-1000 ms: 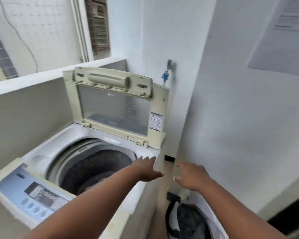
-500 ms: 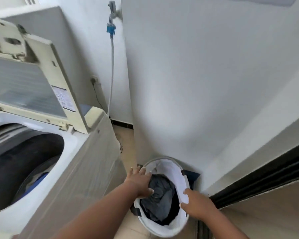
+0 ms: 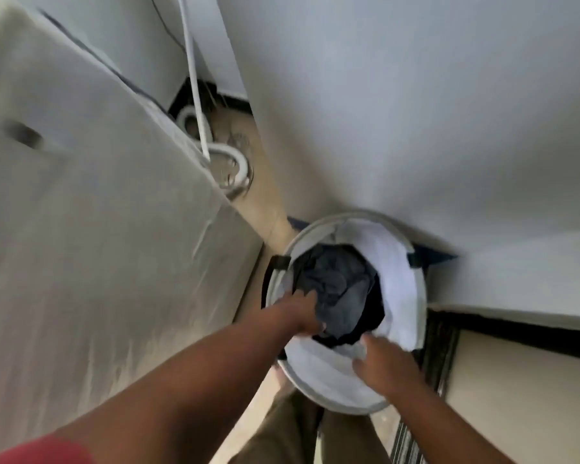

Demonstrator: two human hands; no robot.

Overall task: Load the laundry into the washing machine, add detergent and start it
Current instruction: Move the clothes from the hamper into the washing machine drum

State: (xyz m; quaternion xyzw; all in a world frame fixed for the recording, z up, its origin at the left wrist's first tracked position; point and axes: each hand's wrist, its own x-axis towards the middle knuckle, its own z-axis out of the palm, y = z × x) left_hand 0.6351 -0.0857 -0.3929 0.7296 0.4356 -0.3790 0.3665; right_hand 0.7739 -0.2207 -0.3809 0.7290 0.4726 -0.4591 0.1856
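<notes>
The left hand [image 3: 300, 313] has dipped into the basket [image 3: 406, 316] by the near wall, fingers curling onto the dark clothes [image 3: 340, 289]. The right hand [image 3: 380, 361] now grips the basket's white lining. Nothing is lifted out yet; the washing machine [image 3: 98, 202] waits on the left.

I count 1 laundry basket [image 3: 404, 289], round, white-lined. 2 hands in it: left hand [image 3: 295, 314], right hand [image 3: 384, 361]. 1 washing machine [image 3: 91, 209], side panel only. 1 white hose [image 3: 195, 78] behind it, with 2 loops on the floor (blurred). Dark clothes [image 3: 340, 293] in the basket: one heap, can't separate pieces. 1 red sleeve [image 3: 41, 452].
</notes>
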